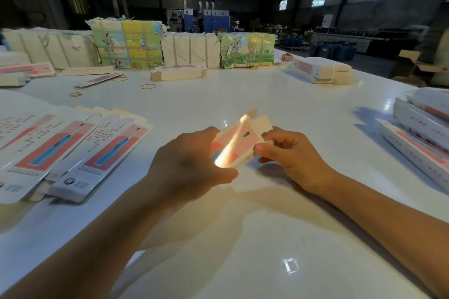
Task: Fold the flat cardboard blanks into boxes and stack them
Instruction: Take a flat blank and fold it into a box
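Left hand (192, 160) curled round near end of box (237, 143), held above surface (243, 94). Flat blanks (73, 148) fanned left of box. Right hand (286, 150) pinches box's right edge beside open end flap (263, 122). Folded stack (422, 126) far right of box. Risk: uneven squeeze creasing panel; flap tearing if forced.

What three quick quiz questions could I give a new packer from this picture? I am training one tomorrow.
1. True or false: both hands hold the box.
2. Where do the flat blanks lie: A, at the person's left; B, under the box; C, on the floor?
3. Fill in: loose ____ bands lie on the table.

Key
1. True: the left hand grips it, and the right hand pinches its end.
2. A.
3. Rubber.
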`<state>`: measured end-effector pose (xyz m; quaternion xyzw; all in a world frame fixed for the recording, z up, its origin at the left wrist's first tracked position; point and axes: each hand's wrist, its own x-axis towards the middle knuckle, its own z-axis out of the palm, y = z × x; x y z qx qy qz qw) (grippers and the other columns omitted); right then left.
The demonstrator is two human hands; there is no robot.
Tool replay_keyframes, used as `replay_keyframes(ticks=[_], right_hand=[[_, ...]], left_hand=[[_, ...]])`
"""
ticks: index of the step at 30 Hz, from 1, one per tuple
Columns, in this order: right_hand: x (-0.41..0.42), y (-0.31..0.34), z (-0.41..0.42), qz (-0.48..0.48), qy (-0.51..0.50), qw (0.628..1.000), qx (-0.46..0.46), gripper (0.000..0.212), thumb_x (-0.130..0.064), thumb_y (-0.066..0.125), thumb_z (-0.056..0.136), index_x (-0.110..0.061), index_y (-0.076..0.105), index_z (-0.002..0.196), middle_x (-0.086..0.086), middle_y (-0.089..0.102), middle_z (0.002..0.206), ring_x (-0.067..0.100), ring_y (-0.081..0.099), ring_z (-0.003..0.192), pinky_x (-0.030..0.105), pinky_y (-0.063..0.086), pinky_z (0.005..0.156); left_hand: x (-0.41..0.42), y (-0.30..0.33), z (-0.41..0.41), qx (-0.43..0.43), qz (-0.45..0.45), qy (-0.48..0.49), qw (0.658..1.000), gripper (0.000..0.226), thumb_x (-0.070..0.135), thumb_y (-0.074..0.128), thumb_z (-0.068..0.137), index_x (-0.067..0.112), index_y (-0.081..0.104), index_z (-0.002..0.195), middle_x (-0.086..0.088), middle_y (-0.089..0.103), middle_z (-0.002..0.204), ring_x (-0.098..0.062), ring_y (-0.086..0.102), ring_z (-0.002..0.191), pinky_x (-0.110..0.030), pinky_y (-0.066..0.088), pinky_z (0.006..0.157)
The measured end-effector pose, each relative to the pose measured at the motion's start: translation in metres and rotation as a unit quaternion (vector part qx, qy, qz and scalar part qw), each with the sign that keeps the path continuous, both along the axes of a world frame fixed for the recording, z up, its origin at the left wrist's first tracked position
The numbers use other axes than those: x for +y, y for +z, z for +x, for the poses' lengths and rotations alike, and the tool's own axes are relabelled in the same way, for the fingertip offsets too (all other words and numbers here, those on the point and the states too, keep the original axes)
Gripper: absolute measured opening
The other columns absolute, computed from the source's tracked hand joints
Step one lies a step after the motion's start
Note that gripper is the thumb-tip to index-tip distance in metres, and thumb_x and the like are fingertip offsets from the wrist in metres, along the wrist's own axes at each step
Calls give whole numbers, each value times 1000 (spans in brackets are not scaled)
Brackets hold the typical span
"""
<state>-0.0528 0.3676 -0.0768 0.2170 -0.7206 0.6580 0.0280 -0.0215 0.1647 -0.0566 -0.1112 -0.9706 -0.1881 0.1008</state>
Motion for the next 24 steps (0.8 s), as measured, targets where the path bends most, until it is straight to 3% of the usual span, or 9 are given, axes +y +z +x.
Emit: replay_keyframes(ticks=[4,8,11,15,17,21,24], right_hand=[[-2,2,-1,-18,-39,999,23,4,-26,71,61,-22,72,60,-3,60,74,17,58,69,27,52,63],[-2,1,-2,10,-86,994,64,10,-29,71,65,-28,69,56,-11,56,62,12,53,58,24,49,57],[-2,1,0,18,-113,992,58,11,-18,75,76,-22,65,78,-6,62,72,12,56,57,23,48,53],[3,3,-1,22,-230,969,81,17,-21,69,83,-23,58,96,3,59,91,20,56,70,28,49,60],[2,5,2,27,-246,964,97,7,-18,64,88,-23,63,91,3,62,87,17,55,68,29,47,65],[-7,7,11,35,-208,970,124,35,-9,56,91,-38,65,74,-1,64,85,4,55,57,15,45,53],[-9,7,13,41,-196,972,126,37,-9,55,93,-41,64,76,-3,62,86,1,55,58,12,44,52]], left_hand=[[-3,-2,-5,-38,36,-18,998,51,70,51,68,36,42,106,15,57,105,-9,59,83,-26,51,68],[0,-6,-3,-18,40,2,999,54,75,38,74,31,46,104,9,62,103,-11,59,81,-35,53,73],[2,-7,-2,2,36,3,999,51,71,37,81,28,46,107,8,61,109,-12,60,82,-34,55,71],[-1,-2,2,19,62,24,998,71,77,25,62,26,46,106,8,61,111,-13,63,85,-33,56,73],[0,0,5,26,62,33,997,74,77,23,58,25,47,106,6,61,112,-15,63,87,-36,56,75],[4,-1,7,30,34,40,998,66,75,23,59,28,42,102,7,60,115,-14,61,85,-30,55,72],[5,-2,7,39,19,41,998,64,73,22,60,28,39,102,7,59,116,-12,60,85,-28,54,71]])
